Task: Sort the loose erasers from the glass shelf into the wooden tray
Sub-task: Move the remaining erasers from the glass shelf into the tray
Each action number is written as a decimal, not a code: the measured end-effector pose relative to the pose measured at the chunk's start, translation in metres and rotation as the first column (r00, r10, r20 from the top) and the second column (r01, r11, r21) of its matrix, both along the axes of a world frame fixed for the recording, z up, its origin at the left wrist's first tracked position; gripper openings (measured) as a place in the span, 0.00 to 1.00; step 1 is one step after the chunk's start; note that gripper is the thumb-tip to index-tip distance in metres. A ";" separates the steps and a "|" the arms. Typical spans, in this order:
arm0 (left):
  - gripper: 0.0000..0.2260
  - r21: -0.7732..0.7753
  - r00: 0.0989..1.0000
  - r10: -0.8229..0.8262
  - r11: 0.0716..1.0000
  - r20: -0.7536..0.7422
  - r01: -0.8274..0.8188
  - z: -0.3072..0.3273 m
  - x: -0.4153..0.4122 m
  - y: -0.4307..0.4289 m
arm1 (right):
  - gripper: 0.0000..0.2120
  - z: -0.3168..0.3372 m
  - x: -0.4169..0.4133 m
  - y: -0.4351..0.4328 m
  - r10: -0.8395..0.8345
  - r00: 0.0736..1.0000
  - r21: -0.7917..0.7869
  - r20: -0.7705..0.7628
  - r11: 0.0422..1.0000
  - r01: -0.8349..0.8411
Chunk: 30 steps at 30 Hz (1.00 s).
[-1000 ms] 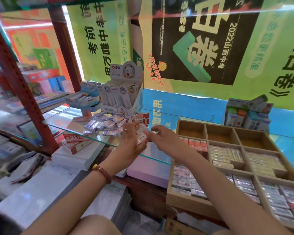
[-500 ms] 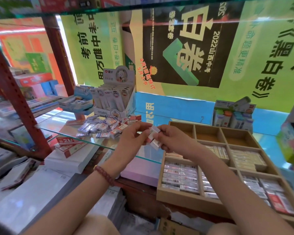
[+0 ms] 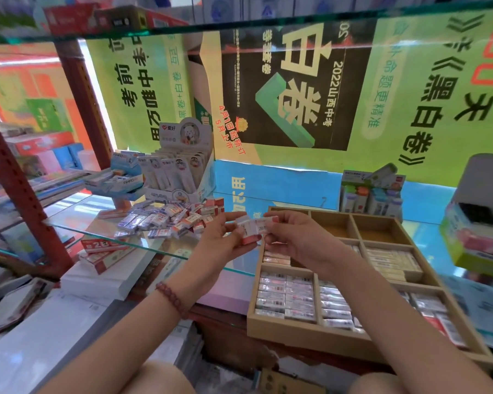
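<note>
Small stack of erasers (image 3: 252, 230) held in mid-air just in front of the glass shelf (image 3: 83, 211) edge, over the left rim of the wooden tray (image 3: 285, 334). Long axes roughly left-right across the view, slightly tilted; pink-red ends showing. Left grip (image 3: 222, 241) pinching the stack's left end, right grip (image 3: 295, 240) pinching its right end, fingers curled. Heap of loose erasers (image 3: 168, 220) on the shelf to the left, pointing every way. Near tray compartments packed in neat rows.
</note>
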<state>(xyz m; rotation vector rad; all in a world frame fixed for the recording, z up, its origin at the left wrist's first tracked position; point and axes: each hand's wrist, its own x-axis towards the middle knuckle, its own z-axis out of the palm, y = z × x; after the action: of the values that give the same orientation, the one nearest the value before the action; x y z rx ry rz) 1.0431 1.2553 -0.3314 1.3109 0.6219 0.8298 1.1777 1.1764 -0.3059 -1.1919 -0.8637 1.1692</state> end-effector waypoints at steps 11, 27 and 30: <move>0.07 -0.098 0.990 0.075 0.993 0.123 -0.064 0.001 0.020 -0.011 | 0.12 -0.009 -0.006 0.008 -0.176 0.952 -0.049 0.252 0.980 0.194; 0.05 0.358 0.990 0.131 0.928 -0.053 -0.104 -0.016 0.068 0.028 | 0.13 -0.005 0.049 0.030 -0.241 0.659 0.014 0.713 0.944 0.330; 0.10 0.400 0.950 0.147 0.916 -0.276 -0.026 -0.040 0.076 0.046 | 0.14 -0.018 0.085 0.052 -0.104 0.369 -0.049 0.924 0.922 0.384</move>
<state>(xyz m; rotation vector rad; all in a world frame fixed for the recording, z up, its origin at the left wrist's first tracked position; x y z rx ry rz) 1.1192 1.3011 -0.3710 1.8107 0.7859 0.8627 1.2625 1.2279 -0.3242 -2.1929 -1.2836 0.2482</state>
